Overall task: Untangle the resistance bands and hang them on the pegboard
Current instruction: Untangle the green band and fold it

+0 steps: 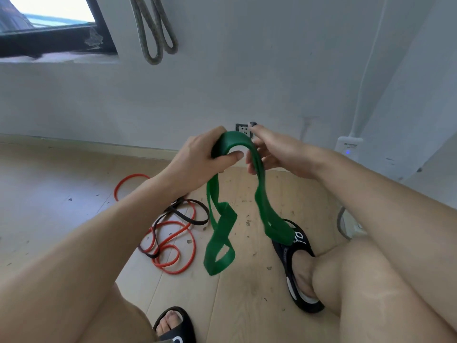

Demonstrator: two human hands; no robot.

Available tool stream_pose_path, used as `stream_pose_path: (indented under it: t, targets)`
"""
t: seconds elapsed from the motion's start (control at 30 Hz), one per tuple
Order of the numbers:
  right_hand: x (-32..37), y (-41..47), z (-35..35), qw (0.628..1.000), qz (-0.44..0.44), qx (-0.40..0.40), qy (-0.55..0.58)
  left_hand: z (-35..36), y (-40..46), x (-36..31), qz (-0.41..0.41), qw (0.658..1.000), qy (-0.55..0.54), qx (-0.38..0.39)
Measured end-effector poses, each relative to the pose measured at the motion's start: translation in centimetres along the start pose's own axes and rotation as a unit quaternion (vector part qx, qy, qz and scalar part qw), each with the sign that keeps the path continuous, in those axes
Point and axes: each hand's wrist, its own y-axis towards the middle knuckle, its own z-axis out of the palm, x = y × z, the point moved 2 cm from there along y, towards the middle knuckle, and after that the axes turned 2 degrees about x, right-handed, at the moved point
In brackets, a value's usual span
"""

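A wide green resistance band (223,226) hangs doubled and twisted from both hands above the wooden floor. My left hand (200,157) grips its top fold, thumb underneath. My right hand (274,152) holds the strand just to the right of that, fingers curled behind it. On the floor to the left lie a thin red band (183,253) and a thin black band (190,214), tangled together. A grey-green band (154,30) hangs in loops on the wall at the top. No pegboard is visible.
I am squatting; my knees and black slippers (296,266) fill the lower frame. A wall socket (243,131) sits behind my hands. A white power strip (348,147) with a cable runs up the right wall. A window (49,26) is at top left.
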Motion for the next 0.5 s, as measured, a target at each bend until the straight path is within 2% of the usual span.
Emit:
stream_pose_path:
  t: [0.1, 0.23, 0.33, 0.5]
  targets:
    - [1.4, 0.3, 1.5, 0.996, -0.077, 0.019, 0.029, 0.1, -0.2, -0.5, 0.013, 1.000, -0.015, 0.001]
    - [2.5, 0.0, 1.3, 0.989, -0.140, -0.053, -0.013, -0.4, -0.4, 0.5, 0.013, 1.000, 0.003, 0.014]
    - [2.9, 0.0, 1.5, 0.985, -0.152, -0.078, -0.030, -0.2, -0.8, 1.2, 0.007, 0.998, 0.034, 0.045]
    - [4.5, -0.5, 1.9, 0.978, -0.180, -0.106, -0.022, 0.9, -0.8, 3.6, -0.016, 0.995, 0.023, 0.096]
